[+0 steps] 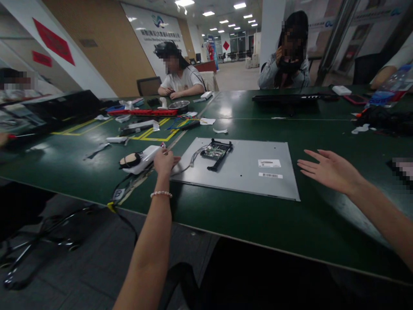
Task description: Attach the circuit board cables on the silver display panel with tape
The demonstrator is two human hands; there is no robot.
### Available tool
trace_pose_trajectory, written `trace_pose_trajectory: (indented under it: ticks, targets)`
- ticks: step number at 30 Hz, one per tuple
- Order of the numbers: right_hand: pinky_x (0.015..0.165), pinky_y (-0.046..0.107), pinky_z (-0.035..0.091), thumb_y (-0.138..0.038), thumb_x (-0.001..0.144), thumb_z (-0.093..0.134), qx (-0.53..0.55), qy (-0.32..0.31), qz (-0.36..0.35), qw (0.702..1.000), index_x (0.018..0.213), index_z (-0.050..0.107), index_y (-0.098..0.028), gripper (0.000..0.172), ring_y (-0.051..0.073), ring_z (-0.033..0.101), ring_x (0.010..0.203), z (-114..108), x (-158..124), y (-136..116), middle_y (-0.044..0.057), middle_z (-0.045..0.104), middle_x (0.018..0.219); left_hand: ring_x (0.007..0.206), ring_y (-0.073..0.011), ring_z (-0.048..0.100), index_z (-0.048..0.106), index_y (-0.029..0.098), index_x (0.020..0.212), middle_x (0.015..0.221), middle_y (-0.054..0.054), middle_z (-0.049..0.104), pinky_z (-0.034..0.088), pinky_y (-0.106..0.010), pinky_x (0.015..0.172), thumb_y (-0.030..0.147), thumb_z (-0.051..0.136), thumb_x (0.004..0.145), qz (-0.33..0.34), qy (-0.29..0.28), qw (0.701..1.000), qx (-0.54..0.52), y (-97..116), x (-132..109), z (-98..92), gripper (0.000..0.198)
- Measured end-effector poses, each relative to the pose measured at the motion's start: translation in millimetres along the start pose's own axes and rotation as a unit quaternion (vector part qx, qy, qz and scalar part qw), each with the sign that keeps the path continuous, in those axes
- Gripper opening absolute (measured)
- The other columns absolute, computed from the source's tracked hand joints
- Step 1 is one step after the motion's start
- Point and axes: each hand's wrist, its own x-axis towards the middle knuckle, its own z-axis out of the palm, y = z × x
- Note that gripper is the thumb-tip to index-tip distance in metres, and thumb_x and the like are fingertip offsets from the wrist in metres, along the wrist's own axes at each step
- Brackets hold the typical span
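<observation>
A flat grey metal panel (248, 172) with two white labels lies on the green table (206, 215). On its upper left part rests a circuit board in a black frame (217, 151), with a thin grey cable (192, 160) running left from it. My left hand (164, 161) is at the panel's left edge, beside a white power strip (145, 159); its fingers are bent together, and what they hold, if anything, is too small to make out. Past the panel's right edge, my right hand (329, 168) is spread open, palm up, holding nothing.
Farther back are a red strip (145, 112), a round metal dish (179, 104) and loose wires. A black flat device (287, 99) lies near the far edge, a plastic bottle (389, 88) at the right. People sit across the table. Cables hang over the near edge.
</observation>
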Motion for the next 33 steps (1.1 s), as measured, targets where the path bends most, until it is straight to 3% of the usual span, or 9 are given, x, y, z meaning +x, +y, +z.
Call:
trace_pose_trajectory:
  ticks: [3, 6, 11, 13, 17, 23, 28, 33]
  targets:
    - [0.107, 0.044, 0.040, -0.051, 0.092, 0.035, 0.057, -0.022, 0.018, 0.998, 0.153, 0.014, -0.026, 0.069, 0.020, 0.051, 0.129, -17.3, -3.0, -0.2, 0.016, 0.047, 0.146, 0.080, -0.0273, 0.069, 0.047, 0.014, 0.131, 0.080, -0.010, 0.070, 0.053, -0.037, 0.074, 0.026, 0.044, 0.091, -0.061, -0.043, 0.981, -0.179, 7.2, -1.9, 5.9, 0.042]
    - [0.111, 0.041, 0.036, -0.046, 0.089, 0.046, 0.116, -0.025, 0.027, 0.993, 0.150, 0.022, -0.027, 0.068, 0.020, 0.055, 0.126, -24.4, -2.9, -1.5, 0.015, 0.052, 0.141, 0.080, -0.0218, 0.069, 0.046, 0.015, 0.130, 0.084, -0.009, 0.069, 0.054, -0.033, 0.075, 0.026, 0.051, 0.091, -0.061, -0.069, 0.948, -0.304, 17.4, -3.7, 13.5, 0.042]
    - [0.111, 0.044, 0.035, -0.049, 0.089, 0.045, 0.151, -0.011, 0.037, 0.988, 0.147, 0.027, -0.030, 0.063, 0.020, 0.047, 0.133, -20.6, -0.9, -3.9, 0.011, 0.047, 0.146, 0.092, -0.0174, 0.068, 0.049, 0.015, 0.121, 0.093, -0.011, 0.069, 0.052, -0.028, 0.088, 0.034, 0.046, 0.097, -0.100, -0.179, 0.845, -0.494, 26.1, -4.2, 16.6, 0.031]
    - [0.112, 0.045, 0.034, -0.052, 0.089, 0.045, 0.136, -0.004, 0.035, 0.990, 0.148, 0.024, -0.030, 0.067, 0.021, 0.044, 0.135, -19.0, -1.7, -4.2, 0.010, 0.046, 0.148, 0.092, -0.0183, 0.068, 0.049, 0.014, 0.120, 0.092, -0.012, 0.070, 0.052, -0.030, 0.088, 0.038, 0.037, 0.100, -0.123, -0.196, 0.828, -0.511, 26.0, -3.4, 14.3, 0.033]
    - [0.113, 0.043, 0.031, -0.056, 0.088, 0.039, 0.051, 0.017, 0.009, 0.999, 0.152, 0.016, -0.026, 0.075, 0.021, 0.041, 0.137, -22.6, -4.6, 0.1, 0.013, 0.042, 0.150, 0.088, -0.0197, 0.069, 0.054, 0.010, 0.113, 0.088, -0.014, 0.070, 0.054, -0.033, 0.085, 0.040, 0.030, 0.102, -0.143, -0.190, 0.838, -0.491, 27.6, -3.5, 10.9, 0.040]
    - [0.114, 0.040, 0.032, -0.058, 0.088, 0.032, -0.069, 0.073, -0.021, 0.995, 0.153, 0.011, -0.026, 0.075, 0.022, 0.031, 0.142, -35.2, -4.2, 11.1, 0.013, 0.032, 0.156, 0.084, -0.0230, 0.070, 0.056, 0.010, 0.113, 0.088, -0.016, 0.071, 0.054, -0.038, 0.080, 0.044, 0.031, 0.100, -0.098, -0.221, 0.868, -0.434, 36.6, -10.0, 12.0, 0.044]
    - [0.114, 0.043, 0.031, -0.060, 0.088, 0.030, -0.070, 0.118, -0.033, 0.990, 0.152, 0.014, -0.029, 0.073, 0.023, 0.030, 0.143, -41.1, 0.0, 10.2, 0.012, 0.033, 0.156, 0.094, -0.0217, 0.068, 0.058, 0.013, 0.111, 0.103, -0.016, 0.070, 0.053, -0.032, 0.078, 0.043, 0.026, 0.101, -0.059, -0.198, 0.893, -0.401, 44.5, -16.4, 13.5, 0.045]
    - [0.115, 0.043, 0.029, -0.057, 0.087, 0.037, 0.021, 0.145, -0.032, 0.989, 0.148, 0.025, -0.030, 0.068, 0.022, 0.037, 0.139, -43.8, 1.4, 6.1, 0.012, 0.040, 0.151, 0.098, -0.0208, 0.067, 0.059, 0.015, 0.111, 0.105, -0.015, 0.070, 0.051, -0.033, 0.085, 0.043, 0.030, 0.100, -0.047, -0.182, 0.903, -0.387, 48.7, -15.0, 18.2, 0.042]
